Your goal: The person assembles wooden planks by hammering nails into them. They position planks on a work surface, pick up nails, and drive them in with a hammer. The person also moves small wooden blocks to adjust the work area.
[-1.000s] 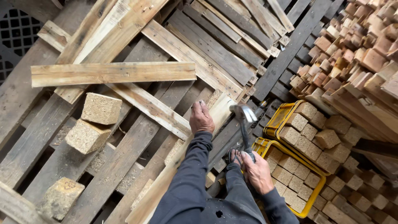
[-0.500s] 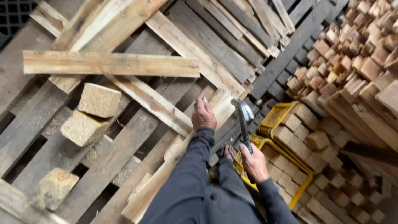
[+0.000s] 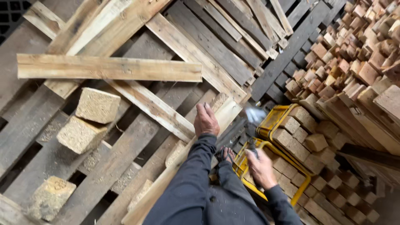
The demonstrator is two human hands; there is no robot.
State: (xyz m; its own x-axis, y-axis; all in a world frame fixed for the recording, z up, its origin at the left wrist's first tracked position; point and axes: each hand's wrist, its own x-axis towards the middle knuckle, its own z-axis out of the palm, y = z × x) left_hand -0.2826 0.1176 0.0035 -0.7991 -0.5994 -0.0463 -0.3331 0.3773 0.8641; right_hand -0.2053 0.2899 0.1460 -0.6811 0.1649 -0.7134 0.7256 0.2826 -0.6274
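My left hand point(image 3: 206, 121) presses flat on a pale plank point(image 3: 183, 166) that runs diagonally across the weathered pallet boards point(image 3: 125, 158). My right hand point(image 3: 261, 167) is closed around the handle of a hammer-like tool point(image 3: 253, 125). Its metal head is a blur, raised just right of the plank's far end. My dark sleeves and trousers fill the bottom middle. One sandalled foot point(image 3: 227, 155) shows between my arms.
Two yellow wire crates point(image 3: 271, 121) filled with wooden blocks stand to the right of my hands. Behind them rises a big heap of blocks point(image 3: 354, 62). Three chipboard blocks point(image 3: 96, 106) lie on the boards at left. A loose plank point(image 3: 108, 68) lies across the top.
The tool head, sharp before, is now blurred and sits slightly further right. My left hand stays on the plank. The view has shifted a little.
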